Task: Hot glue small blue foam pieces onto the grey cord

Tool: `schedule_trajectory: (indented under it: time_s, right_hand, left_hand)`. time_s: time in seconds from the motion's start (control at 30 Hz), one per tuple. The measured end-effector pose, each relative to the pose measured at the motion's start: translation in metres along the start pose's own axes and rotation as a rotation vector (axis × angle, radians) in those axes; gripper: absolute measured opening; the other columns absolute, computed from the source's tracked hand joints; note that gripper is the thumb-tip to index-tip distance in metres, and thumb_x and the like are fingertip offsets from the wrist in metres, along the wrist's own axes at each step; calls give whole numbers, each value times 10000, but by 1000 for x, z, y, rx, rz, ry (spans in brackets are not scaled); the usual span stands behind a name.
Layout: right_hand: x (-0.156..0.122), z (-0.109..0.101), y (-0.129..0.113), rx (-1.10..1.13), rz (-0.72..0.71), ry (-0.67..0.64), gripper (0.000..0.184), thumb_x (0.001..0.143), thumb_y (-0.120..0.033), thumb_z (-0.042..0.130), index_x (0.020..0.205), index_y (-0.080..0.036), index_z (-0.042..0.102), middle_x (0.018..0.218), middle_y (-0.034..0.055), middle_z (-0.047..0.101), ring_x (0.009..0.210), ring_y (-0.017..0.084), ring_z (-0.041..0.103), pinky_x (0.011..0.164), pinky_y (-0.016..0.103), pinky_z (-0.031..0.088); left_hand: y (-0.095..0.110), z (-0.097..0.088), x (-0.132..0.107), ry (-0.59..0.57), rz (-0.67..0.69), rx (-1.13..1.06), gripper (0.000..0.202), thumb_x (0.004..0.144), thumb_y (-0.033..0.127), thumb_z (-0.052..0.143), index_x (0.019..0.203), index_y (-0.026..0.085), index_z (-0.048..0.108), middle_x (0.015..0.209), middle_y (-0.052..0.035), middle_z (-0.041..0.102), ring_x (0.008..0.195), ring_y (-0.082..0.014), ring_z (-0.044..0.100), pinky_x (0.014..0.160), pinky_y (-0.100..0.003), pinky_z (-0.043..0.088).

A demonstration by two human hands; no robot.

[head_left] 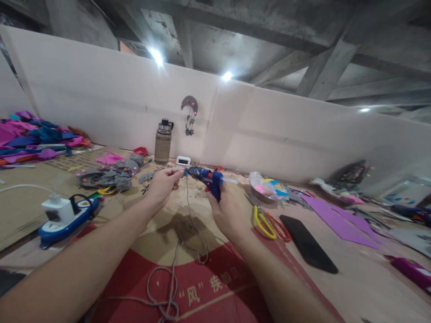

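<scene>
My right hand [225,211] is wrapped round the handle of a blue hot glue gun [215,184], with a clear glue stick [230,180] poking out of its back end. The gun points left, and a small red light shows on it. At its nozzle, my left hand [164,184] is closed in a pinch. A thin grey cord [189,202] hangs from those fingertips and lies in loops on the red and tan board [141,278]. A tiny blue bit shows at the fingertips, too small to name.
Left are a blue power strip [67,229] and grey felt pieces with pink pins [107,175]. A bottle [163,141] stands by the white partition [269,121]. Yellow and red scissors [264,224], a black phone [308,243] and purple sheets [340,220] lie right.
</scene>
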State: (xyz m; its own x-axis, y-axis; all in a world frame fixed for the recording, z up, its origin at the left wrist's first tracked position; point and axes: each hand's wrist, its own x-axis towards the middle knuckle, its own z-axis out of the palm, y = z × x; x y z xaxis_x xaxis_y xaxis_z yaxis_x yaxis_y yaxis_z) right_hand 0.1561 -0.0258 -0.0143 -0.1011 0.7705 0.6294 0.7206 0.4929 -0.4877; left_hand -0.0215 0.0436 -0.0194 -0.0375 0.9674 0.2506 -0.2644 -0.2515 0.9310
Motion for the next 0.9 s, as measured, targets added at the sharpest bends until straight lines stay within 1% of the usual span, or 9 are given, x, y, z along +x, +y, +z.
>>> schedule_trajectory:
  time_s: [0.07,0.27,0.37,0.53,0.7,0.83,0.9]
  right_hand:
    - [-1,1,2,-3,-8,7,304,834,-265,417,1123,-190,471,983,99,599,881,230,560,753,340,425]
    - [-1,3,4,-22,12,12,303,844,-281,410,1121,-171,466,976,107,595,877,227,555,754,338,418]
    - [-2,2,3,-16,16,11,317,844,-275,407,1141,-175,456,999,109,593,891,228,552,767,346,415]
    - [-2,2,3,-20,27,9,307,839,-281,412,1121,-175,473,980,109,597,877,229,554,762,346,419]
    - [-2,4,5,-10,-3,11,310,841,-272,407,1127,-172,470,988,110,595,895,229,555,778,348,422]
    - [-2,3,3,-61,-7,33,310,841,-268,408,1126,-164,471,963,112,600,878,235,562,744,344,424]
    - [-3,2,2,-77,-4,41,282,841,-264,407,1092,-165,487,947,109,606,857,231,565,729,339,424]
  left_hand:
    - [0,0,0,4,2,13,303,578,377,728,666,113,607,524,41,421,428,-33,308,397,-188,199]
    - [-1,1,-2,16,3,45,285,599,368,713,656,113,599,564,19,455,446,-37,311,400,-186,209]
    - [0,1,-2,14,2,27,285,583,358,723,657,115,594,543,33,431,437,-37,304,401,-189,210]
    - [1,1,-2,15,-2,5,295,556,348,739,658,115,591,517,46,413,426,-34,307,402,-190,213]
    - [1,2,-3,9,0,32,288,594,362,711,649,109,585,557,29,445,438,-32,304,403,-185,207]
    - [2,2,-4,10,7,39,293,589,361,712,658,107,585,533,44,420,430,-31,306,408,-180,215]
    - [2,2,-4,16,9,28,293,578,352,720,669,109,585,525,50,414,426,-30,310,410,-178,221]
